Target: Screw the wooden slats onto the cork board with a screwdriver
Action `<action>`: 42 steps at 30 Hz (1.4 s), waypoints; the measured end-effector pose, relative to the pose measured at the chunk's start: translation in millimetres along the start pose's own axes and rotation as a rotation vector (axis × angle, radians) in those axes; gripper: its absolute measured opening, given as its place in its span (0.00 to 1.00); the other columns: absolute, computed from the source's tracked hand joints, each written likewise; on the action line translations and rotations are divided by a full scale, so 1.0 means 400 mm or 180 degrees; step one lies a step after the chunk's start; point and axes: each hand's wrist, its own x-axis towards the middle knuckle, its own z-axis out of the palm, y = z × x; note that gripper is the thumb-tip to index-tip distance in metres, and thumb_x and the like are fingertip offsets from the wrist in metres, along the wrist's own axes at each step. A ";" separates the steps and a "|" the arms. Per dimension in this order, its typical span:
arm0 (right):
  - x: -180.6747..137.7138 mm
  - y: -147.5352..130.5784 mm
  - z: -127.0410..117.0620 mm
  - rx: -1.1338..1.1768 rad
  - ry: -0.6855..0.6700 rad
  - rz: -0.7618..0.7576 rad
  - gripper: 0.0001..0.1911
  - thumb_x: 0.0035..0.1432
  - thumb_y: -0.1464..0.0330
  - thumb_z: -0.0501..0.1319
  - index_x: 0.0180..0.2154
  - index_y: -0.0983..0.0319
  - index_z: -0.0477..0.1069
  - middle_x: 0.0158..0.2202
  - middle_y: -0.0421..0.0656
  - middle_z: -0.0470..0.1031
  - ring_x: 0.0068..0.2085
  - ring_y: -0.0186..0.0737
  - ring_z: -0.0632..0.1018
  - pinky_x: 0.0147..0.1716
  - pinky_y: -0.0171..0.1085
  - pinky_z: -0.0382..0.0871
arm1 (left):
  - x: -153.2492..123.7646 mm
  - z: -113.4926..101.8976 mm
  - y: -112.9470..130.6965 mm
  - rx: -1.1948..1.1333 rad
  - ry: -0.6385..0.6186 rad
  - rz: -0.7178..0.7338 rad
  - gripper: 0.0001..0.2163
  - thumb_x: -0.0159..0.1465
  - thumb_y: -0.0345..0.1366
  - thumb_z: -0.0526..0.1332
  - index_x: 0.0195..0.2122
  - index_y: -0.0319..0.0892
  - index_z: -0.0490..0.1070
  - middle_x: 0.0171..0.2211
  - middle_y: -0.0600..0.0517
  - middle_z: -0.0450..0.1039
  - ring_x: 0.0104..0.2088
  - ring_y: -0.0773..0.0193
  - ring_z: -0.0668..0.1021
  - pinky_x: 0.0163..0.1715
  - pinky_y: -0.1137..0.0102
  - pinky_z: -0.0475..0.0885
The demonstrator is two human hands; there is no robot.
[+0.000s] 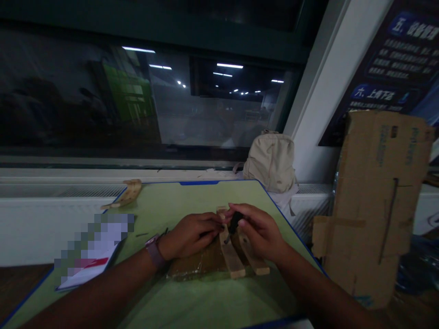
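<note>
My right hand (262, 230) is closed around the black handle of a small screwdriver (235, 222). The tool leans, and its short shaft comes down over a wooden slat (233, 262). My left hand (192, 235) presses its bent fingers together on the far part of that slat, close to the screwdriver; the fingertips are partly hidden. A second wooden slat (255, 260) lies alongside, partly under my right hand. Beneath both slats is a flat brown piece wrapped in shiny clear film or tape (197, 265).
The green tabletop (164, 196) has a blue edge. A curved wooden piece (130, 194) lies at its far left corner, and a blurred-out booklet (99, 251) at the left. Beyond the far right corner sits a beige backpack (270, 160). Flattened cardboard (373, 201) stands at the right.
</note>
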 end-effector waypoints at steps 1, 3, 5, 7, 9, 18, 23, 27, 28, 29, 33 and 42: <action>-0.001 0.002 0.001 0.0005 0.0050 -0.0007 0.18 0.66 0.70 0.56 0.57 0.53 0.68 0.41 0.43 0.79 0.43 0.38 0.79 0.43 0.40 0.74 | -0.001 0.000 -0.001 -0.0001 0.0001 -0.0005 0.10 0.68 0.28 0.54 0.44 0.41 0.73 0.49 0.47 0.73 0.49 0.59 0.76 0.50 0.68 0.70; -0.006 0.007 0.005 -0.0154 0.0254 -0.0062 0.18 0.63 0.69 0.60 0.54 0.53 0.69 0.38 0.43 0.78 0.39 0.38 0.79 0.39 0.38 0.74 | -0.002 -0.001 -0.003 -0.0003 -0.0014 -0.0007 0.10 0.68 0.28 0.54 0.45 0.42 0.73 0.49 0.47 0.73 0.48 0.60 0.76 0.48 0.68 0.71; -0.010 0.014 0.008 -0.0430 0.0580 -0.0198 0.19 0.58 0.67 0.66 0.52 0.54 0.70 0.37 0.42 0.77 0.36 0.39 0.78 0.36 0.38 0.73 | -0.002 -0.002 -0.004 -0.0006 -0.0034 -0.0010 0.10 0.68 0.28 0.54 0.45 0.42 0.73 0.49 0.47 0.73 0.47 0.59 0.77 0.47 0.69 0.71; -0.013 0.019 0.010 -0.0557 0.0869 -0.0342 0.19 0.54 0.66 0.69 0.48 0.53 0.70 0.35 0.41 0.75 0.34 0.39 0.77 0.34 0.37 0.72 | -0.002 -0.002 -0.005 -0.0007 -0.0040 -0.0013 0.09 0.68 0.28 0.54 0.43 0.42 0.73 0.49 0.47 0.73 0.47 0.59 0.76 0.46 0.68 0.71; -0.013 0.019 0.007 -0.0483 0.0886 -0.0428 0.18 0.54 0.65 0.70 0.46 0.53 0.69 0.33 0.40 0.74 0.34 0.39 0.77 0.33 0.38 0.72 | -0.002 -0.001 -0.004 -0.0010 -0.0039 -0.0011 0.09 0.67 0.28 0.53 0.43 0.41 0.73 0.49 0.47 0.73 0.47 0.59 0.76 0.46 0.68 0.71; -0.009 0.003 0.017 0.0756 0.0451 0.0227 0.11 0.66 0.72 0.57 0.48 0.54 0.67 0.48 0.45 0.75 0.48 0.40 0.78 0.47 0.45 0.73 | 0.005 -0.003 0.000 -0.0001 -0.0024 0.0028 0.11 0.69 0.29 0.52 0.45 0.41 0.73 0.47 0.46 0.73 0.47 0.58 0.76 0.48 0.67 0.70; -0.007 0.010 0.018 0.0485 0.0896 0.0160 0.12 0.59 0.73 0.64 0.43 0.55 0.68 0.38 0.41 0.71 0.39 0.36 0.77 0.38 0.37 0.73 | 0.001 -0.004 -0.002 0.0008 -0.0042 0.0036 0.10 0.69 0.29 0.52 0.44 0.41 0.73 0.47 0.46 0.73 0.47 0.59 0.76 0.48 0.67 0.71; -0.005 0.013 0.003 -0.0151 0.0739 -0.0111 0.12 0.59 0.70 0.65 0.45 0.55 0.71 0.38 0.43 0.71 0.42 0.41 0.74 0.40 0.41 0.72 | 0.000 -0.004 -0.001 0.0040 -0.0054 0.0037 0.10 0.69 0.29 0.52 0.45 0.41 0.73 0.48 0.47 0.73 0.47 0.59 0.76 0.48 0.67 0.71; -0.005 0.012 0.000 -0.0215 0.0663 -0.0131 0.12 0.60 0.69 0.63 0.47 0.55 0.71 0.40 0.45 0.72 0.44 0.43 0.74 0.42 0.43 0.72 | 0.001 -0.004 0.000 0.0056 -0.0041 0.0030 0.11 0.69 0.29 0.52 0.46 0.41 0.73 0.48 0.47 0.73 0.47 0.59 0.76 0.47 0.67 0.71; -0.006 0.010 -0.001 -0.0210 0.0585 -0.0117 0.12 0.62 0.69 0.60 0.48 0.55 0.71 0.42 0.46 0.72 0.46 0.44 0.74 0.44 0.46 0.72 | 0.003 -0.005 0.001 0.0076 -0.0031 0.0018 0.11 0.69 0.29 0.52 0.46 0.41 0.73 0.48 0.47 0.73 0.47 0.59 0.76 0.47 0.67 0.71; -0.010 0.001 0.007 0.0162 0.0402 0.0034 0.17 0.65 0.74 0.55 0.53 0.53 0.68 0.47 0.46 0.74 0.50 0.42 0.76 0.49 0.47 0.71 | 0.008 -0.006 0.007 0.0094 -0.0041 -0.0007 0.10 0.68 0.29 0.53 0.44 0.41 0.74 0.48 0.47 0.73 0.47 0.59 0.77 0.47 0.68 0.71; -0.007 0.006 0.008 -0.0014 0.0770 -0.0242 0.15 0.56 0.70 0.67 0.43 0.55 0.66 0.37 0.42 0.70 0.39 0.40 0.74 0.36 0.40 0.73 | 0.003 -0.006 0.006 0.0107 -0.0064 -0.0015 0.10 0.68 0.29 0.52 0.42 0.41 0.74 0.47 0.47 0.73 0.46 0.59 0.76 0.46 0.67 0.72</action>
